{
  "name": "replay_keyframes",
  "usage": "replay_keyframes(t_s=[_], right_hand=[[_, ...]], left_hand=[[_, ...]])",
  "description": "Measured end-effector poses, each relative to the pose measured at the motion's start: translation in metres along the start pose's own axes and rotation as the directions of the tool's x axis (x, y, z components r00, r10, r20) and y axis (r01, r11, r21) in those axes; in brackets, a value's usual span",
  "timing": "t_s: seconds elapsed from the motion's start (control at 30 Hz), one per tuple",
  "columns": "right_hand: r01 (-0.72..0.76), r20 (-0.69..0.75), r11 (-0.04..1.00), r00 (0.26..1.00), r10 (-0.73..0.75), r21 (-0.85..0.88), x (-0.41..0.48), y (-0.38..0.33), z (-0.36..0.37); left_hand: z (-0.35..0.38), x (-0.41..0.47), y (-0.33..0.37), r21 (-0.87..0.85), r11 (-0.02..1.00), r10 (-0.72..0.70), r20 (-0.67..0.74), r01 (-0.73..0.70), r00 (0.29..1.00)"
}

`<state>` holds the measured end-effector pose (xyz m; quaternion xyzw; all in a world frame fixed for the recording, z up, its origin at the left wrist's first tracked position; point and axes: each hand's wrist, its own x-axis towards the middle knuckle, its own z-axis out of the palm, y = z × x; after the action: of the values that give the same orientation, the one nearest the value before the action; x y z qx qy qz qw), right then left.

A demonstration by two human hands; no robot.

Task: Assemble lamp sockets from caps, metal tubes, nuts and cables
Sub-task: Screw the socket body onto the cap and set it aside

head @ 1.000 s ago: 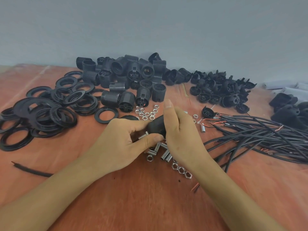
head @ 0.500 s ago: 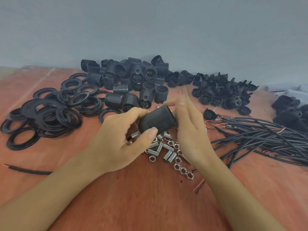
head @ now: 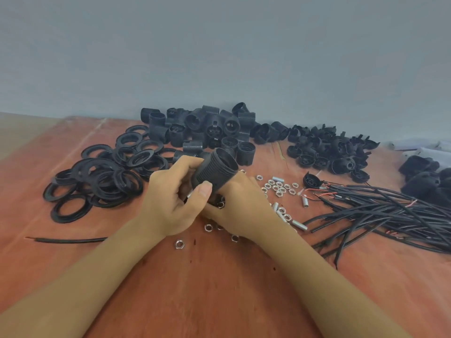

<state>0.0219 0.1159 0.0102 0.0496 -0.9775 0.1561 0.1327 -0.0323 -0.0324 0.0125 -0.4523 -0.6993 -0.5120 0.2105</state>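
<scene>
Flat black rings [head: 97, 181] lie heaped at the left of the red-brown table [head: 219, 289], with a short cable scrap [head: 68, 240] nearer the person. The left hand [head: 170, 201] grips a black threaded socket [head: 216, 170], thumb across its ribbed wall and fingers curled over the far side. The socket is held above the table, tilted, its open mouth pointing up and to the right. The right hand [head: 244, 206] sits just under the socket's lower end; its fingers are hidden, so its grip cannot be told. Further right lie nuts [head: 278, 187], metal tubes [head: 299, 225] and black cables [head: 380, 211].
</scene>
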Motion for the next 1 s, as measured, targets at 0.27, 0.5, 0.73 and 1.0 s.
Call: replay_keyframes(t_s=[0.27,0.5,0.73,1.0], right_hand=[[-0.066,-0.205,0.952,0.97,0.131,0.299,-0.003,0.002,-0.007],[-0.11,-0.278,0.692,0.862,0.424,0.713,-0.02,0.015,-0.041],[-0.008,-0.157,0.423,0.922,0.354,0.906,-0.03,0.019,-0.037],[-0.076,0.017,0.268,0.976,0.216,0.96,-0.041,0.045,-0.051]], left_hand=[[0.002,0.002,-0.002,0.044,0.998,-0.053,0.022,0.052,0.998],[0.005,0.003,-0.001,0.121,0.991,-0.068,0.081,0.058,0.994],[0.006,0.005,0.0,0.151,0.988,-0.031,0.128,0.011,0.991],[0.006,0.004,0.001,0.099,0.995,0.003,0.263,-0.03,0.965]])
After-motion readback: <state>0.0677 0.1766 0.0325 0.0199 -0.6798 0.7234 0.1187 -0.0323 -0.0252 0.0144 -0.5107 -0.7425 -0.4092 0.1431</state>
